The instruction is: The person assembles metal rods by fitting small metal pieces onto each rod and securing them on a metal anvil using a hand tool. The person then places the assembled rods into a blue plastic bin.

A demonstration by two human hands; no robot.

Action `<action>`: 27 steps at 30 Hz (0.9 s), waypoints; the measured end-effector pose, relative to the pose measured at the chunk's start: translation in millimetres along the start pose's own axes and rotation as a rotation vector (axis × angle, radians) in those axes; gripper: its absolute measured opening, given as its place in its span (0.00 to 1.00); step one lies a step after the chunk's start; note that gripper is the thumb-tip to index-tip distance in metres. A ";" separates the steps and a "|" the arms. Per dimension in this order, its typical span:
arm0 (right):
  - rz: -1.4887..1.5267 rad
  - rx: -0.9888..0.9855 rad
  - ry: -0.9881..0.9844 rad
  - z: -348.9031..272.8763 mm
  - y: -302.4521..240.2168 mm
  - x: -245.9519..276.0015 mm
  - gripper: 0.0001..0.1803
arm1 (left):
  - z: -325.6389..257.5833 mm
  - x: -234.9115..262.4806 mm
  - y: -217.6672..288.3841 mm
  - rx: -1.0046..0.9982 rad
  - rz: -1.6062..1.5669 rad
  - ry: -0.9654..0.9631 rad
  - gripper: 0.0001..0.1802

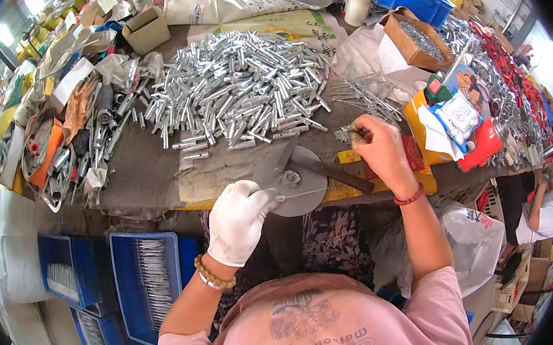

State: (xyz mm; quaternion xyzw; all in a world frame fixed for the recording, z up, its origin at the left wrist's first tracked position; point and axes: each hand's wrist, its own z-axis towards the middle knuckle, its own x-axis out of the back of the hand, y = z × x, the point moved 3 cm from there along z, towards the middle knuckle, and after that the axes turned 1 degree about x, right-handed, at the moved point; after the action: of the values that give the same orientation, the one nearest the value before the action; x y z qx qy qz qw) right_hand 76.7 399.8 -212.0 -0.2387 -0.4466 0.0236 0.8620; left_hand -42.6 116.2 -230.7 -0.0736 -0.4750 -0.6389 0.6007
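Observation:
My left hand [238, 219], in a white glove, is closed with a thin metal rod [302, 194] pinched at its fingertips. The rod points right, across the near part of a grey round disc [309, 199]. A small metal piece [290, 179] sits at the middle of the disc, and a dark bar [340, 174] reaches from there to the right. My bare right hand [380, 146] is closed, fingertips pressed together beside small metal pieces [343, 133]; what they hold, if anything, I cannot make out. Beyond the disc lies a large heap of short silver tubes [235, 86].
Thin metal rods [372, 93] lie loose at the right, before a cardboard box [414, 43] of small metal parts. Tools [96, 126] crowd the left. Blue bins [122, 280] with stacked rods stand below the table. A red bottle [484, 146] lies at right.

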 end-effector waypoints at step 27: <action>0.220 0.182 -0.033 -47.8 -111.2 -48.6 0.11 | -3.2 -0.2 -9.2 0.010 -0.003 -0.075 0.15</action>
State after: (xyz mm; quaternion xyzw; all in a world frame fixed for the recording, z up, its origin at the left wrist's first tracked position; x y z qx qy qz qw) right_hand 65.7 270.3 -224.1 -0.2066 -0.4280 0.1624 0.8647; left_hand -48.8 112.6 -237.3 -0.0938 -0.5005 -0.6340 0.5820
